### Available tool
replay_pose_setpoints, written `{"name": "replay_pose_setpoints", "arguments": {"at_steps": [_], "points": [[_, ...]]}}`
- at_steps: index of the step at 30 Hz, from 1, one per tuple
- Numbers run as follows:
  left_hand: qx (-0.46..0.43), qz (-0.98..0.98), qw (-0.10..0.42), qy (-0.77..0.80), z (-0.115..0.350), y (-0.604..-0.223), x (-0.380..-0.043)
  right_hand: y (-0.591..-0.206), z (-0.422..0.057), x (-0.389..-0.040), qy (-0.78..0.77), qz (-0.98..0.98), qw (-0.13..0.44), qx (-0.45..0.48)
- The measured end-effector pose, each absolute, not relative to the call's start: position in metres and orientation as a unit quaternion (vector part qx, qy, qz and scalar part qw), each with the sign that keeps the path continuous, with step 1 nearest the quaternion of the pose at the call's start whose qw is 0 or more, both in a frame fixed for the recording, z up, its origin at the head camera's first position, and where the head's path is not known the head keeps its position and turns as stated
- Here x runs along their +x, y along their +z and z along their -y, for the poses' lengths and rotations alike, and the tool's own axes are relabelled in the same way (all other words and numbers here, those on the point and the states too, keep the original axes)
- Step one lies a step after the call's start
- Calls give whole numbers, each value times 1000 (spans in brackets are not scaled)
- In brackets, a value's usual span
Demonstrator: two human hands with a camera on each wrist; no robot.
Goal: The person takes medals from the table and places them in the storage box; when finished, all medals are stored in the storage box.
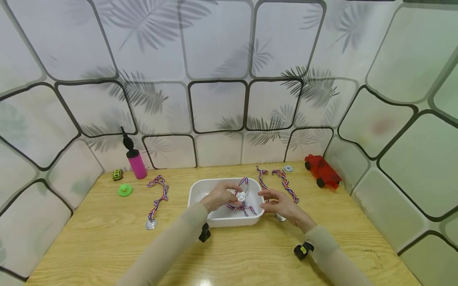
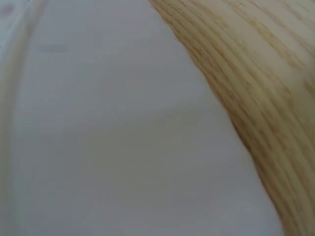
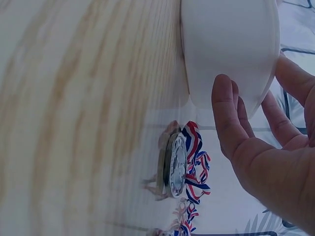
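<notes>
Over the white plastic tub [image 1: 200, 185], my left hand [image 1: 220, 196] pinches a silver medal [image 1: 241, 196] between thumb and fingers. A striped ribbon [image 1: 244, 181] rises behind that medal, and more red, white and blue ribbon [image 1: 247, 209] lies inside the tub. My right hand [image 1: 283, 205] is at the tub's right end, its fingers [image 3: 227, 105] loosely bent against the outer wall and rim. Another silver medal [image 3: 177, 164] with its ribbon lies on the table below the right hand. The left wrist view shows only the tub's pale wall [image 2: 123, 123] and wood, with no hand.
Left of the tub lies a ribboned medal [image 1: 151, 224]. Behind it are a pink pump [image 1: 137, 165], a green toy [image 1: 125, 190] and a small toy car [image 1: 117, 174]. A further medal [image 1: 288, 168] and a red toy vehicle [image 1: 323, 172] are at the back right, by the patterned curtain.
</notes>
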State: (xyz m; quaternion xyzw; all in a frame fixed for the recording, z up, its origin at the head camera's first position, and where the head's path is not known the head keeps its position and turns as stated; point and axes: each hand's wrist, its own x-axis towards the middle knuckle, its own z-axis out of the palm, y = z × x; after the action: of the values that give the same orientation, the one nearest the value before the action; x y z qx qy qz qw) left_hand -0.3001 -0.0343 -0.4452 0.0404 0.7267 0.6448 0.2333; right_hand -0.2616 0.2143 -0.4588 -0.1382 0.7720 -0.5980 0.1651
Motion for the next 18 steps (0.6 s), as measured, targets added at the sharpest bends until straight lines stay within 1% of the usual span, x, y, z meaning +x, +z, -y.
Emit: {"name": "replay_pose_setpoints", "arguments": {"at_steps": [5,8,14,18], "points": [[41,-751,271,601,36,-449,-298,-460,-213,-261,-595,-775,166,-131],[53,-763,281,579,38,-450,-296,-460,-212,-261,-592,-778,164,-133],[54,-771,278,570,37,-449,-296,-458,-213,-261,-591,-778,163,-135],[64,-781,257,566,36,-453,-298,-457,-213,-260,-592,-777,163,-138]]}}
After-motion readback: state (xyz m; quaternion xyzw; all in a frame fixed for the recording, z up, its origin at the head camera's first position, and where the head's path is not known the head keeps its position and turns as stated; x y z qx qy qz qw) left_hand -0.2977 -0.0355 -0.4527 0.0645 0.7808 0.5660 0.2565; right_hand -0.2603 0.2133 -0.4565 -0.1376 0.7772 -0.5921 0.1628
